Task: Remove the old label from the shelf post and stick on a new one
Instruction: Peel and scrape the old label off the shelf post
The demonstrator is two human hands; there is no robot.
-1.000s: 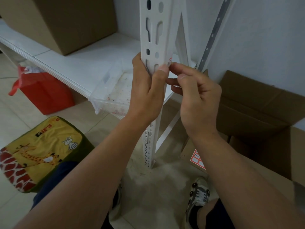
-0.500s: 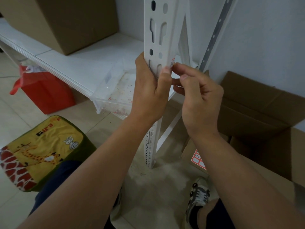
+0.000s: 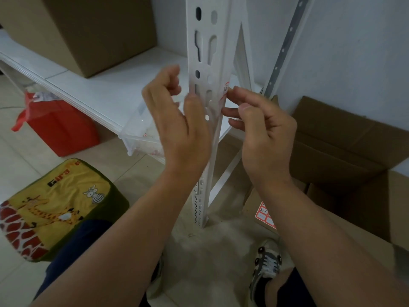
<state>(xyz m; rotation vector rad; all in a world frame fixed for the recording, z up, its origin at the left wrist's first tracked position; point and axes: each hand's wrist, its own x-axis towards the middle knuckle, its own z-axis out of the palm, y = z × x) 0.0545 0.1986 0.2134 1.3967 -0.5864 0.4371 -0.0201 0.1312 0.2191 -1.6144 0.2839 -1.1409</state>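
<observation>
A white slotted shelf post (image 3: 208,52) stands upright in the middle of the view. A small white label with red edging (image 3: 224,91) sits on the post's right face, seen edge-on. My right hand (image 3: 263,134) is beside it, its index fingertip touching the label's edge. My left hand (image 3: 177,120) hovers just left of the post, blurred, fingers curled loosely, thumb near the post's front face and holding nothing. A sheet of red-bordered labels (image 3: 265,214) lies on cardboard at the lower right.
A white shelf board (image 3: 99,94) carries a large cardboard box (image 3: 88,29) and a clear plastic bin (image 3: 141,138). An open cardboard box (image 3: 354,156) lies to the right. A red bag (image 3: 59,127) and a giraffe-print cushion (image 3: 51,207) sit on the floor at left.
My left hand has let go of the post and pulled away to the left. My right hand stays at the label on the post's right face.
</observation>
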